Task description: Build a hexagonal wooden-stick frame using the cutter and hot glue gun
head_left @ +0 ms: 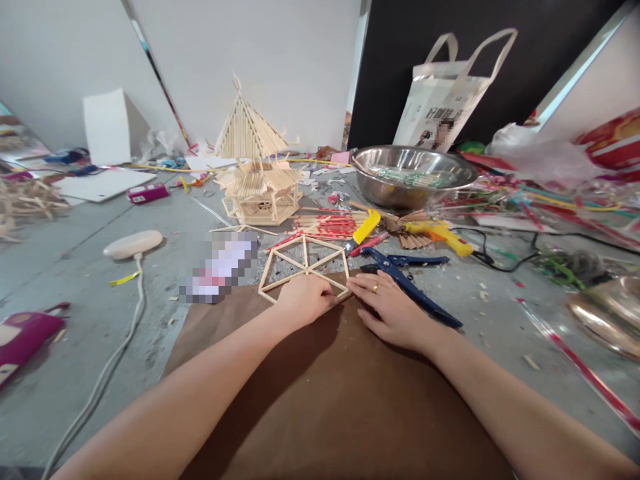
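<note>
A hexagonal wooden stick frame [307, 268] with spokes meeting in its middle lies at the far edge of a brown cloth [320, 393]. My left hand [306, 299] is closed over the frame's near edge, its fingertips partly hidden behind the knuckles. With fingers stretched out, my right hand [393, 308] touches the frame's right corner; a ring is on one finger. Just beyond that hand lie blue-handled cutters [407, 283]. A yellow utility knife [367, 228] rests behind the frame's right side.
Behind the frame stands a stick-built pavilion model [257, 160]. Red-tipped sticks [327, 225], a yellow glue gun [445, 237] and a steel bowl [415, 193] are on the grey floor. A white corded device [133, 245] lies left; a tote bag [435, 100] leans at the back.
</note>
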`<act>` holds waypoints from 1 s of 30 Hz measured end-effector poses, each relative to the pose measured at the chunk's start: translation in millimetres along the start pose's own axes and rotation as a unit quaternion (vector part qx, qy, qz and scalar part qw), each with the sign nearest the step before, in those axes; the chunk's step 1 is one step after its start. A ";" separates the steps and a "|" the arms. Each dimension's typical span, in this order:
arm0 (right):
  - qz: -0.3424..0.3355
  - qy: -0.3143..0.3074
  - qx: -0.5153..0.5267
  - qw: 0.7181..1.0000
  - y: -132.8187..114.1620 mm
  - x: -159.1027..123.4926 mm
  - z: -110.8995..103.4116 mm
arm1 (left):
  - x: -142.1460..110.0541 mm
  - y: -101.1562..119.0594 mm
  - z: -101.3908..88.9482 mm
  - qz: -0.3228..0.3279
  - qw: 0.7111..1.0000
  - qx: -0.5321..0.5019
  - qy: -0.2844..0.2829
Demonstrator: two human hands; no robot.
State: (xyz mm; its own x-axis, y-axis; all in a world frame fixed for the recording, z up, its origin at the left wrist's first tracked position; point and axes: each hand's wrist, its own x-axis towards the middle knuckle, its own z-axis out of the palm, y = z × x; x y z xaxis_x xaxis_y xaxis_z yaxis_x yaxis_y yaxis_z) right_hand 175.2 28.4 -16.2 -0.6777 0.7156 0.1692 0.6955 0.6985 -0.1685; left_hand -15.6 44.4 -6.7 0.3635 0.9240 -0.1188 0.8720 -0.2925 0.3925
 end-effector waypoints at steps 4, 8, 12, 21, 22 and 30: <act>-0.002 0.001 0.001 1.000 0.7 0.1 0.4 | 0.3 0.4 -0.5 -0.004 1.000 0.003 -0.004; 0.000 -0.001 0.001 1.000 1.0 0.6 0.4 | -0.1 0.3 -0.3 -0.001 1.000 0.000 0.003; -0.001 0.003 0.001 1.000 0.2 0.5 0.3 | -1.1 -0.3 -0.1 0.023 0.999 -0.023 0.011; 0.048 0.056 -0.056 0.996 10.8 -1.6 -6.0 | -1.0 -2.6 -0.1 0.044 0.997 -0.061 0.033; 0.084 0.070 -0.079 0.991 15.0 -2.9 -10.0 | -1.3 -2.6 -0.4 0.042 0.995 -0.075 0.045; 0.368 -0.091 -0.151 0.913 37.3 -17.1 -35.4 | -6.5 0.6 -1.7 0.056 0.969 -0.206 0.125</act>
State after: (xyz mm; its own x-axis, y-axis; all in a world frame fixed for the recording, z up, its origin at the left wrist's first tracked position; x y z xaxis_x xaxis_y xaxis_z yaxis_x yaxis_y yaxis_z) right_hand 221.2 42.1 9.0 -0.0088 0.9986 -0.0512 0.9940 0.0143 0.1080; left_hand -17.9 38.6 -4.2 0.3123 0.9380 0.1502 0.6079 -0.3189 0.7272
